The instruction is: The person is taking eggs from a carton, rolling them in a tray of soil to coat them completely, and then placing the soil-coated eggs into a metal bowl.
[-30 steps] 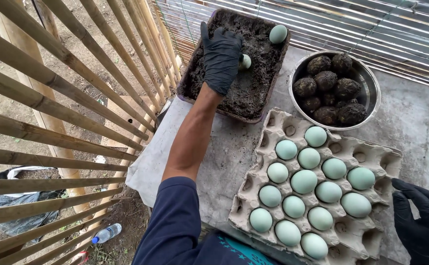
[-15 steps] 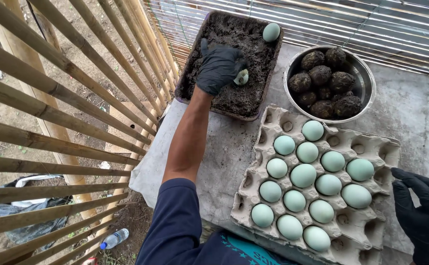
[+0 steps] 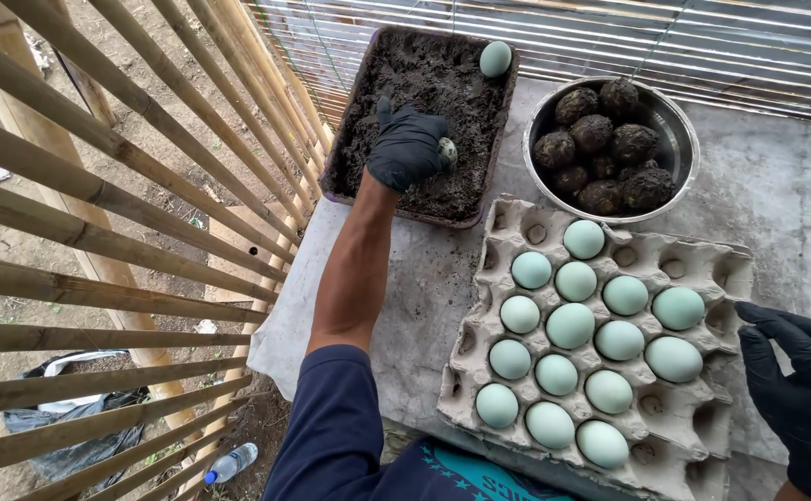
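The left hand point(image 3: 407, 147) curls closed on a mud-smeared egg point(image 3: 446, 151) over the mud tray point(image 3: 350, 111); the clean egg point(image 3: 495, 58) lies beyond its fingertips; the right hand point(image 3: 800, 390) rests open, farther off.

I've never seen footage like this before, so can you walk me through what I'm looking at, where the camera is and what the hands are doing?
The camera sits on a person's head and looks down at their own two black-gloved hands. The left hand reaches into a tray of dark mud and grips an egg smeared with mud. A clean pale egg lies at the tray's far end. The right hand rests open beside a cardboard egg carton filled with pale blue-green eggs. Behind the carton, a metal bowl holds mud-coated eggs. Everything stands on a grey concrete slab, with a bamboo fence at left.
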